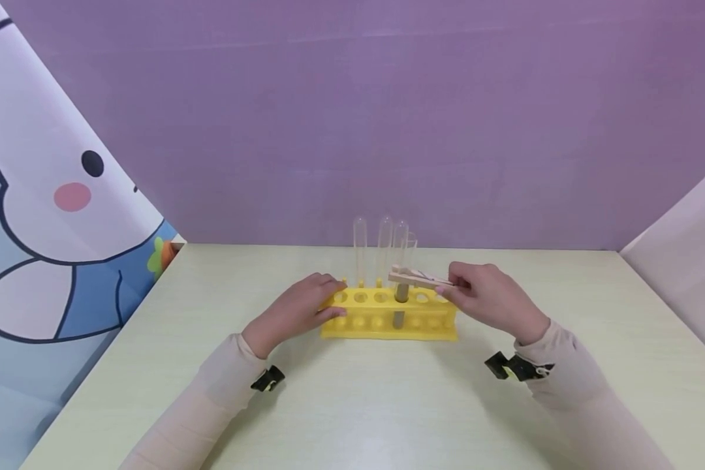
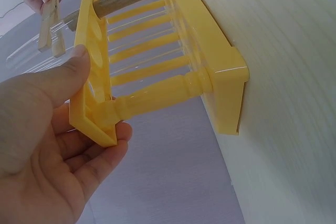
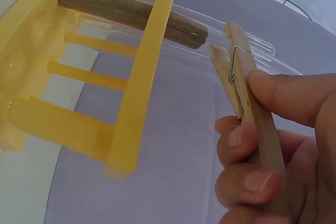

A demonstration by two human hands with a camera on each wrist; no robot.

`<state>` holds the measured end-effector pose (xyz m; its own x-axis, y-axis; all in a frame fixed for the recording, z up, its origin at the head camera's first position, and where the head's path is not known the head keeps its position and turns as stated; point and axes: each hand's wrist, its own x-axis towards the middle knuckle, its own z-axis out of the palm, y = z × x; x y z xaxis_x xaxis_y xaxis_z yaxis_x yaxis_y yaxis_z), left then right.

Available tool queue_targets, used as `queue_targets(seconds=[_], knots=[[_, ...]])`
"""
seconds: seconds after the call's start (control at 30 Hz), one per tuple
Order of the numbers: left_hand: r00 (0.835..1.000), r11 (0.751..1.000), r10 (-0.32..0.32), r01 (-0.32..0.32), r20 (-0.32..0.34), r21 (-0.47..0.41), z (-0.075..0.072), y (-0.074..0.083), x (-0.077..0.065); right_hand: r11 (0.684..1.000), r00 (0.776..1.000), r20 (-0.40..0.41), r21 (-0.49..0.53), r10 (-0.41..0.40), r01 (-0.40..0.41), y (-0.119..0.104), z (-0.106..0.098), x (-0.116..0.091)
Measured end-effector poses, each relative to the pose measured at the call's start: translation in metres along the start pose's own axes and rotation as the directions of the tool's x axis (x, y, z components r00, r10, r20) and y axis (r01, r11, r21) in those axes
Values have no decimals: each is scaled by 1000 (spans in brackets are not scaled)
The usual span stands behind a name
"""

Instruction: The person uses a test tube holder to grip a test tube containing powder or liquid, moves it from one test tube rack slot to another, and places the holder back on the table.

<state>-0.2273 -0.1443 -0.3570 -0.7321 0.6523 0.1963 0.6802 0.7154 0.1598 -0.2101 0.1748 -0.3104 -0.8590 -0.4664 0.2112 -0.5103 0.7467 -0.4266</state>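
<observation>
My left hand [image 1: 296,307] grips the left end of a yellow test tube rack [image 1: 388,335]; in the left wrist view the thumb lies on its upper plate, with fingers curled beneath. The right hand [image 1: 492,299] holds a wooden test tube clamp [image 3: 252,87] by its handle, thumb on one arm and fingers curled round. One clear test tube with a grey-brown filling [image 3: 178,27] stands upright in a middle hole. Just above the rack's top plate, the clamp's jaws are right at this tube, overlapping it in the head view.
Behind the holes, several clear test tubes [image 1: 360,245] stand upside down on the rack's pegs. The rack rests on a pale wood-grain table [image 1: 352,405]. A purple backdrop [image 1: 388,130] rises behind, with a cartoon-printed cloth [image 1: 41,209] at left.
</observation>
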Motion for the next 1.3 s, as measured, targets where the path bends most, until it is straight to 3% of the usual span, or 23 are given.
queue_targets(seconds=[1.3], knots=[[1000,1000,-5,5,-2,-19,-1,0,1,999,994,-107,43,-23,28,0,-7,-5]])
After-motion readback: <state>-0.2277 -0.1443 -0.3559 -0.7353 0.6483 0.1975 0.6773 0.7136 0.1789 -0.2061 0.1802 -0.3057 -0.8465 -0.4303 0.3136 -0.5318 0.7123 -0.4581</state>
